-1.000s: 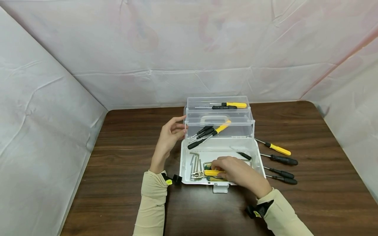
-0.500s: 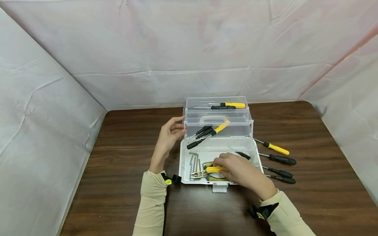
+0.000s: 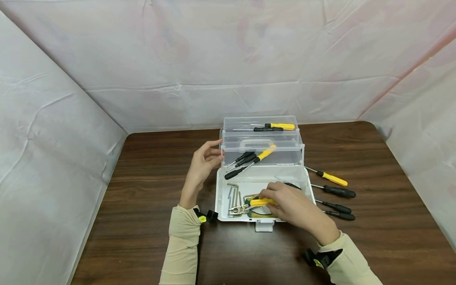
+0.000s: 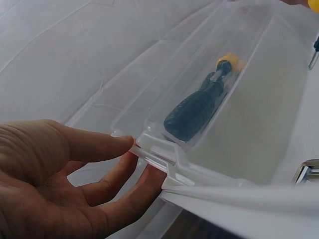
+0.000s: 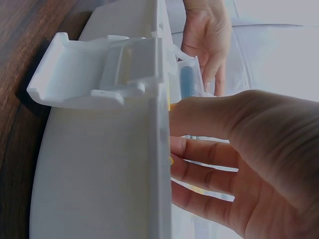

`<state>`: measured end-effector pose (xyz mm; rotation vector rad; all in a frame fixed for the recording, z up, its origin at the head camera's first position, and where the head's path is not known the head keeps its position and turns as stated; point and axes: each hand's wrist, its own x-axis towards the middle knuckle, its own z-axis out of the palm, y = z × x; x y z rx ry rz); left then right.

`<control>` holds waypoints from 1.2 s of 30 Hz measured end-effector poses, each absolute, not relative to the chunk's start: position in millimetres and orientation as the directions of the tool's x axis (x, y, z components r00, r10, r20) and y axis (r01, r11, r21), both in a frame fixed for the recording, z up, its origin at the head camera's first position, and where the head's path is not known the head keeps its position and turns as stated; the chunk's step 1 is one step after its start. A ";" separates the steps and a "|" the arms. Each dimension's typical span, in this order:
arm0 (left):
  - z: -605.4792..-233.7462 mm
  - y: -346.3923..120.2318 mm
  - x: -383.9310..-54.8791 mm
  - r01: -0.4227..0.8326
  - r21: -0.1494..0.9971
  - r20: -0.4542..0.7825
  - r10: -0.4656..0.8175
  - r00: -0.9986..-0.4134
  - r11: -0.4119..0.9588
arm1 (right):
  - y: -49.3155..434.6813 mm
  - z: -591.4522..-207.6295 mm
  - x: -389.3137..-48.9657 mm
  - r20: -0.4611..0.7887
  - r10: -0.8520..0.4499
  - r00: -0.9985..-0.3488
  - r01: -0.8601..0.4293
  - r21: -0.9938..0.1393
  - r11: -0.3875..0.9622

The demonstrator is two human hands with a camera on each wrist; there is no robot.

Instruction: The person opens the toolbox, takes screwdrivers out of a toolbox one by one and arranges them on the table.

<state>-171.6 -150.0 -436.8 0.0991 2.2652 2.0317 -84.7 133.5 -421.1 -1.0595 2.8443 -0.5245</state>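
In the head view a white toolbox [image 3: 265,172] stands with its clear lid trays [image 3: 263,138] raised at the back. My left hand [image 3: 200,168] holds the left edge of these trays; in the left wrist view its thumb and fingertips pinch the clear plastic beside a dark-handled screwdriver [image 4: 192,117]. My right hand [image 3: 290,204] reaches into the box and grips the yellow handle of silver-headed pliers [image 3: 239,209], whose head points left. Green-and-yellow handles [image 3: 257,215] show under the pliers. Several hex keys [image 3: 234,194] lie at the left inside. The toolbox wall hides much of the right hand's grip in its wrist view.
Several screwdrivers [image 3: 338,192] lie on the brown table [image 3: 153,190] right of the box. More, including a yellow one [image 3: 283,126], sit in the clear trays. A white latch [image 3: 264,226] hangs at the box front. White cloth [image 3: 199,63] encloses the back and sides.
My right hand has shifted slightly right and toward the back, and the pliers' yellow handle with it. The left hand keeps its hold on the tray edge.
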 end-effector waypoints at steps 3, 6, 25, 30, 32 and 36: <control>-435.7 -149.8 -171.1 -0.023 0.994 -0.035 0.108 -0.994 0.111 | 135.5 -417.8 -82.2 0.094 -0.645 -0.758 -0.635 -0.331 0.698; -434.8 -149.1 -171.0 -0.029 0.994 -0.040 0.108 -0.993 0.105 | 137.8 -413.0 -79.9 0.125 -0.640 -0.758 -0.639 -0.336 0.692; -434.7 -149.4 -170.2 -0.033 0.993 -0.045 0.106 -0.993 0.115 | 161.1 -402.1 -73.9 0.161 -0.553 -0.817 -0.575 -0.276 0.770; -435.8 -150.0 -171.0 -0.029 0.993 -0.041 0.107 -0.993 0.115 | 173.5 -401.5 -73.6 0.159 -0.533 -0.831 -0.555 -0.284 0.782; -435.7 -150.0 -171.1 -0.026 0.993 -0.038 0.110 -0.993 0.112 | 179.4 -401.5 -73.6 0.175 -0.527 -0.832 -0.555 -0.285 0.781; -435.6 -149.9 -171.2 -0.024 0.994 -0.037 0.111 -0.993 0.109 | 189.5 -401.9 -73.5 0.218 -0.510 -0.832 -0.554 -0.287 0.782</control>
